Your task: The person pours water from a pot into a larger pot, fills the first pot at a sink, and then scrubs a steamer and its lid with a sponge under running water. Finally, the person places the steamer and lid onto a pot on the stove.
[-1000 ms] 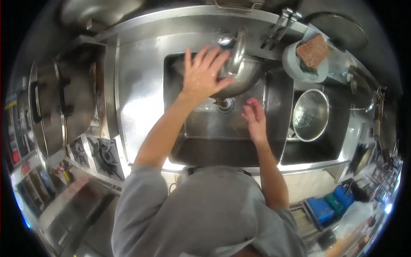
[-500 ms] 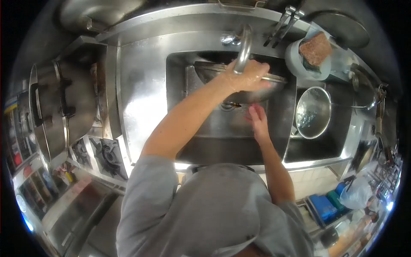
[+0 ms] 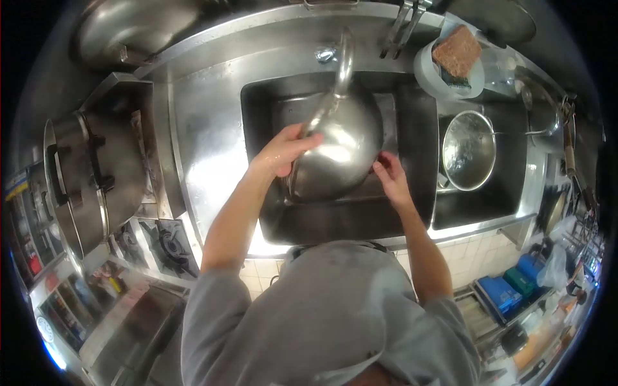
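A large shiny metal bowl (image 3: 344, 145) is tilted over the left sink basin (image 3: 412, 199), its rounded outside facing up. The curved faucet (image 3: 345, 64) reaches over its far side, and water runs onto the metal. My left hand (image 3: 288, 149) grips the bowl's left rim, thumb on the outer surface. At the bowl's right edge is my right hand (image 3: 391, 175), its fingers bent and touching or very close to the metal; its fingertips are partly hidden.
The right basin holds a round metal strainer or pot (image 3: 469, 151). Behind it a pale container (image 3: 428, 74) carries a brown sponge (image 3: 457, 51). Tongs (image 3: 400, 29) hang at the back edge. A large lidded pot (image 3: 96, 174) stands left.
The bowl has turned so its outside faces up and has come nearer. My left hand has moved from under the faucet to the left rim. My right hand has shifted little.
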The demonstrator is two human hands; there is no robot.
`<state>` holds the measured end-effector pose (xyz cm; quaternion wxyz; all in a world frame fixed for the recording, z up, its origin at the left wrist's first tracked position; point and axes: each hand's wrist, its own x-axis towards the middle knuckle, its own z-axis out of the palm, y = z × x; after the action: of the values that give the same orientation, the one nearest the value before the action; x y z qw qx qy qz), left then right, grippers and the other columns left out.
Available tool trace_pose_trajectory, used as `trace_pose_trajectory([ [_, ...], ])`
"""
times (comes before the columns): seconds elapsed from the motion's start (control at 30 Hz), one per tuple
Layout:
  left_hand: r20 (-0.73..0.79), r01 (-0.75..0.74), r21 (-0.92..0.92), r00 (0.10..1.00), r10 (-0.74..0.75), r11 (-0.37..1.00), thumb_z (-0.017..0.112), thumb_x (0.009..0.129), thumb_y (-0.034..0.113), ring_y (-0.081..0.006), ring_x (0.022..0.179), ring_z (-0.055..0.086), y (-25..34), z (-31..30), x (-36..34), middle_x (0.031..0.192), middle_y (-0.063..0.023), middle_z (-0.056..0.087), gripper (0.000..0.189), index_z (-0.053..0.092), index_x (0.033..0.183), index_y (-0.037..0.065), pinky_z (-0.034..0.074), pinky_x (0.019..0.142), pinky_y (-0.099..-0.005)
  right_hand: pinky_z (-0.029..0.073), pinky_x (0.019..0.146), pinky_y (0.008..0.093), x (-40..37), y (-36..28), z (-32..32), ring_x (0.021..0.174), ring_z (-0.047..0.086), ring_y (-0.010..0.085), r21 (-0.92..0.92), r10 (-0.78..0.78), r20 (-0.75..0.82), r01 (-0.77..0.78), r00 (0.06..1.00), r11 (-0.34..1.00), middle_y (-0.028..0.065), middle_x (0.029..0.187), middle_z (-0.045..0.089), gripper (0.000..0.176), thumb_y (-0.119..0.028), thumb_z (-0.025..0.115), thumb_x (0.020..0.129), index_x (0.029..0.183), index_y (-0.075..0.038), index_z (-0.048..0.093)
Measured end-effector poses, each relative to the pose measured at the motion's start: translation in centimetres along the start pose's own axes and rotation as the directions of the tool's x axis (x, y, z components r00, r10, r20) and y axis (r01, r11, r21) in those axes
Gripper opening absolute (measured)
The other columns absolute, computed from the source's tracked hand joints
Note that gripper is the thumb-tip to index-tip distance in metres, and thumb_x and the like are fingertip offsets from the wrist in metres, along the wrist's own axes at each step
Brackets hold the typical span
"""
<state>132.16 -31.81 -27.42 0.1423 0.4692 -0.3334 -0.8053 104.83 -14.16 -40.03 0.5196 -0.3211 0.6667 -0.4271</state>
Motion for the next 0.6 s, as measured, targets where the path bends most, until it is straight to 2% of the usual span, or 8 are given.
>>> trace_pose_trajectory([
  [0.03, -0.021, -0.022, -0.113, 1.000, 0.020, 0.993, 0.071, 0.097, 0.024, -0.0149, 0.099, 0.063, -2.4, -1.9, 1.0, 0.114, -0.0030, 0.064, 0.040, 0.058, 0.129, 0.005, 0.055, 0.086, -0.0344, 0.046, 0.098, 0.0312, 0.2, -2.1, -0.2, 0.111, 0.057, 0.0172, -0.064, 0.014, 0.030, -0.012, 0.999, 0.998, 0.0076, 0.121, 0.062, 0.052, -0.026, 0.073, 0.095, 0.135, -0.001, 0.053],
  [0.07, -0.024, -0.022, -0.116, 1.000, 0.019, 0.993, 0.071, 0.097, 0.024, -0.0149, 0.099, 0.063, -3.4, -2.5, 1.1, 0.114, -0.0030, 0.064, 0.040, 0.058, 0.129, 0.005, 0.055, 0.086, -0.0344, 0.045, 0.099, 0.0318, 0.3, -3.2, -0.1, 0.113, 0.056, 0.0180, -0.128, 0.035, 0.059, -0.027, 0.998, 0.991, 0.0078, 0.122, 0.061, 0.053, -0.026, 0.073, 0.094, 0.136, -0.001, 0.053],
  [0.13, -0.110, -0.059, -0.483, 0.994, 0.007, 0.874, 0.071, 0.096, 0.025, -0.0173, 0.112, 0.060, -5.0, -3.4, 0.9, 0.112, -0.0056, 0.066, 0.040, 0.059, 0.129, 0.004, 0.055, 0.089, -0.0371, 0.046, 0.100, 0.0333, 2.1, -3.2, 0.0, 0.115, 0.058, 0.0208, -0.144, -0.047, 0.078, 0.058, 0.996, 0.988, 0.0108, 0.123, 0.062, 0.051, -0.027, 0.072, 0.094, 0.136, -0.003, 0.053],
  [0.27, -0.290, -0.148, -0.563, 0.957, -0.027, 0.813, 0.065, 0.100, 0.024, -0.0229, 0.113, 0.062, -4.8, -3.0, 1.9, 0.119, -0.0119, 0.065, 0.038, 0.057, 0.129, 0.000, 0.056, 0.093, -0.0421, 0.047, 0.103, 0.0413, 5.7, -6.1, 0.9, 0.125, 0.057, 0.0332, -0.417, -0.068, 0.128, 0.116, 0.989, 0.902, 0.0200, 0.131, 0.060, 0.043, -0.024, 0.067, 0.095, 0.133, -0.008, 0.056],
  [0.33, -0.279, -0.149, -0.623, 0.959, -0.040, 0.768, 0.063, 0.101, 0.024, -0.0245, 0.113, 0.062, -4.2, -3.3, 2.8, 0.121, -0.0129, 0.065, 0.037, 0.057, 0.128, -0.001, 0.055, 0.095, -0.0433, 0.047, 0.104, 0.0441, 7.3, -7.5, 1.9, 0.124, 0.056, 0.0386, -0.595, -0.298, 0.141, 0.321, 0.944, 0.736, 0.0216, 0.132, 0.059, 0.034, -0.021, 0.064, 0.096, 0.127, -0.008, 0.060],
  [0.37, -0.264, -0.147, -0.677, 0.963, -0.052, 0.721, 0.060, 0.102, 0.024, -0.0260, 0.114, 0.062, -3.9, -3.3, 3.2, 0.122, -0.0138, 0.064, 0.036, 0.057, 0.127, -0.002, 0.054, 0.097, -0.0445, 0.046, 0.104, 0.0441, 7.7, -8.4, 2.8, 0.122, 0.057, 0.0400, -0.581, -0.369, 0.118, 0.366, 0.922, 0.727, 0.0212, 0.131, 0.059, 0.026, -0.017, 0.061, 0.096, 0.119, -0.007, 0.064],
  [0.5, -0.354, -0.224, -0.749, 0.931, -0.091, 0.624, 0.059, 0.103, 0.026, -0.0287, 0.114, 0.064, -1.5, -2.0, 3.5, 0.124, -0.0146, 0.066, 0.033, 0.061, 0.121, -0.001, 0.051, 0.103, -0.0457, 0.048, 0.102, 0.0422, 9.3, -14.3, 6.5, 0.121, 0.058, 0.0376, -0.485, -0.417, 0.223, 0.471, 0.881, 0.737, 0.0174, 0.126, 0.063, 0.022, -0.013, 0.061, 0.093, 0.114, -0.006, 0.066],
  [0.6, -0.411, -0.250, -0.742, 0.903, -0.126, 0.622, 0.057, 0.104, 0.029, -0.0300, 0.115, 0.063, -1.7, -2.0, 4.5, 0.123, -0.0154, 0.066, 0.034, 0.061, 0.122, 0.000, 0.050, 0.105, -0.0461, 0.053, 0.089, 0.0326, 9.6, -18.7, 9.9, 0.102, 0.067, 0.0188, -0.347, -0.320, 0.308, 0.419, 0.896, 0.839, 0.0084, 0.113, 0.069, 0.023, -0.014, 0.061, 0.098, 0.120, -0.007, 0.065],
])
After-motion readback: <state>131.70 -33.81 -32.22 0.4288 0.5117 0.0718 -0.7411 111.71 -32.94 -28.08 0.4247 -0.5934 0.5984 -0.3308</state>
